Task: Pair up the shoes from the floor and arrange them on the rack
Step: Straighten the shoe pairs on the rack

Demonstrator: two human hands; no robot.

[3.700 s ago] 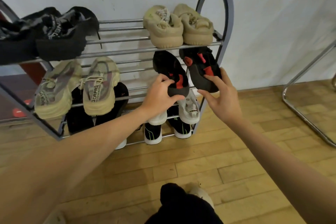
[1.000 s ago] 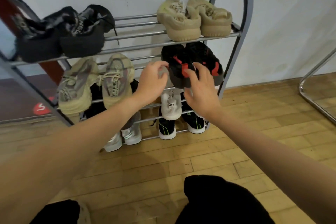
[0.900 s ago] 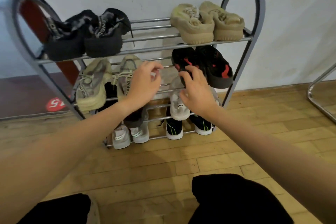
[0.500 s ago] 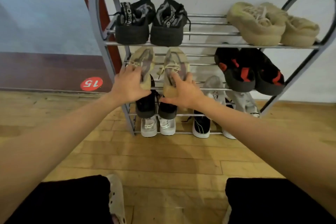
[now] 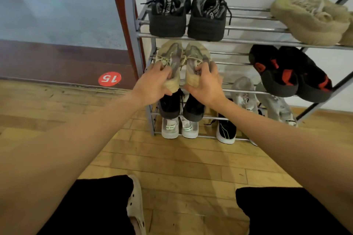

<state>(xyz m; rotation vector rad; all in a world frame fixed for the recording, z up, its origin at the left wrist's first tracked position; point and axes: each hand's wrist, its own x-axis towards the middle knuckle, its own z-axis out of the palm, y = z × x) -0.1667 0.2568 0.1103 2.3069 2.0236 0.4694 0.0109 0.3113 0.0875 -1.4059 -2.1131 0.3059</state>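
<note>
Together, a person's left hand [image 5: 152,86] and right hand [image 5: 205,84] curl around the heels of two beige-and-grey knit sneakers [image 5: 188,63], each grip closed on one shoe, side by side on the second shelf of a grey tubular metal shoe rack [image 5: 133,30]. Black high-top trainers [image 5: 188,13] sit paired directly above; black-and-red shoes [image 5: 290,74] rest further right.

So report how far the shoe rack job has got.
Done: pairs sit side by side on every visible shelf of the rack, such as the black pair on top. In hand: both hands, left hand and right hand, grip the beige-grey pair. Left: no loose shoes visible on the floor.
</note>
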